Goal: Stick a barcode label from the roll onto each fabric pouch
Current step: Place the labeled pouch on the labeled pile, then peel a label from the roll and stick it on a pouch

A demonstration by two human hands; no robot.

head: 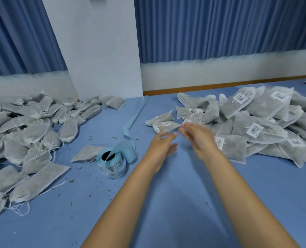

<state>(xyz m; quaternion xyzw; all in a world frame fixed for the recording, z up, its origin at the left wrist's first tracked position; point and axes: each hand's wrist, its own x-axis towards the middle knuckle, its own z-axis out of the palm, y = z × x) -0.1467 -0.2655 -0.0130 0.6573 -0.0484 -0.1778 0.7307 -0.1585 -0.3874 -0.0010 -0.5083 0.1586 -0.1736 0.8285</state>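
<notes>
Fingers [168, 135] of the left hand [162, 147] lie straight and loosely spread, holding nothing. Those of the right hand [199, 138], motion-blurred, extend unclenched just beside one labelled pouch [167, 126]. One label roll [112, 163] stands on the blue table [166, 203], near one loose pouch [87, 153]. There are two heaps: unlabelled heap [27, 133] at left, labelled heap [266, 129] at right.

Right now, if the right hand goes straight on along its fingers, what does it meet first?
Probably the labelled pouch just ahead of the right hand; the hand is blurred, so its height over the table is unclear.
</notes>
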